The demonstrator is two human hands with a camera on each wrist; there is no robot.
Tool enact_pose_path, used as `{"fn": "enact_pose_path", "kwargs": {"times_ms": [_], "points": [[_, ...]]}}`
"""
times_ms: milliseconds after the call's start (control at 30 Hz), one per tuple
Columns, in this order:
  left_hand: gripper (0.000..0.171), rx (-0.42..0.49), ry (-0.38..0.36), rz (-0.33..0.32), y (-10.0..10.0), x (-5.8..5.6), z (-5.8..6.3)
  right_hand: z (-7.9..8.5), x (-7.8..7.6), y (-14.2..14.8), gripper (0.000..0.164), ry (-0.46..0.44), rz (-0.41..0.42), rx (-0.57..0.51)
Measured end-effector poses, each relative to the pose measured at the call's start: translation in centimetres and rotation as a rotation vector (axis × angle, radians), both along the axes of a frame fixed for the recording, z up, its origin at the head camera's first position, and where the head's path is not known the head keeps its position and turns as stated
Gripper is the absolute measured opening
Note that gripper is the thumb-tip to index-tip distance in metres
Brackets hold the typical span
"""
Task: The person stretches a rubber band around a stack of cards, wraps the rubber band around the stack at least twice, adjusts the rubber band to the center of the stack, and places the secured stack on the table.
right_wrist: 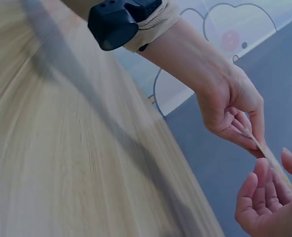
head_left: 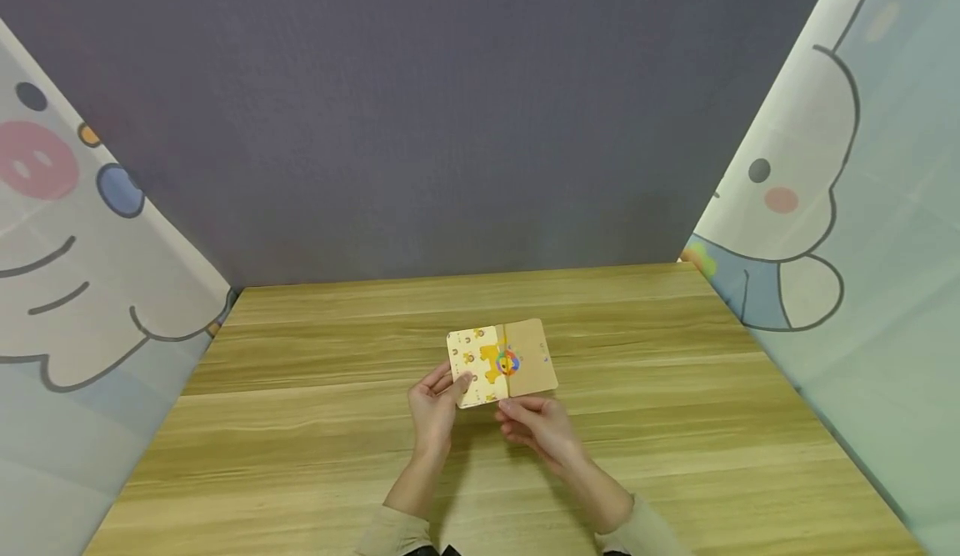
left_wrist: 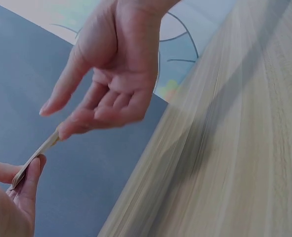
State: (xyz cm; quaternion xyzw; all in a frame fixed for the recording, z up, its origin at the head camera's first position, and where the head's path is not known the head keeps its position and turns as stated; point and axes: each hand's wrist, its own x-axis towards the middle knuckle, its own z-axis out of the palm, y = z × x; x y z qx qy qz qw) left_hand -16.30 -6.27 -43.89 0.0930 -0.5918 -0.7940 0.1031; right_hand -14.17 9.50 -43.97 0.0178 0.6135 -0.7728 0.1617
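A small notebook is held up over the table, cream with yellow bear prints on its left part and plain brown on its right. A round colourful badge-like print lies near the middle, beside a thin vertical line. My left hand pinches the lower left side, thumb on top and fingers beneath. At the lower edge is my right hand, its fingers loosely bent. In the left wrist view, the right hand's thumb stands apart from the notebook while its fingertips meet the edge.
The wood-grain table spreads below both hands. A dark grey panel rises behind it. Curtains with cartoon animals hang at the left and right. A black device is strapped at the left sleeve.
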Motion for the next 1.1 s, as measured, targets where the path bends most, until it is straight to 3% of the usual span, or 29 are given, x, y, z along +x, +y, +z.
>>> {"fn": "enact_pose_path", "kwargs": {"times_ms": [200,400,800,967,1100], "points": [[0.035,-0.003,-0.009,-0.006,-0.2,-0.1,0.2,1.2,0.1,1.5,0.035,0.173,0.152,0.137],[0.038,-0.002,-0.018,-0.014,-0.4,0.0,0.2,2.7,-0.4,2.8,0.035,0.302,0.21,0.278],[0.036,-0.013,-0.045,-0.012,-0.4,0.3,0.1,5.7,-3.5,4.0,0.022,0.619,0.109,0.499],[0.036,-0.021,-0.033,-0.041,-0.5,0.5,0.1,5.9,-5.4,4.0,0.02,0.758,0.05,0.544],[0.036,-0.02,-0.033,-0.055,-0.5,0.6,0.1,5.8,-6.8,3.9,0.02,0.788,0.031,0.576]]}}
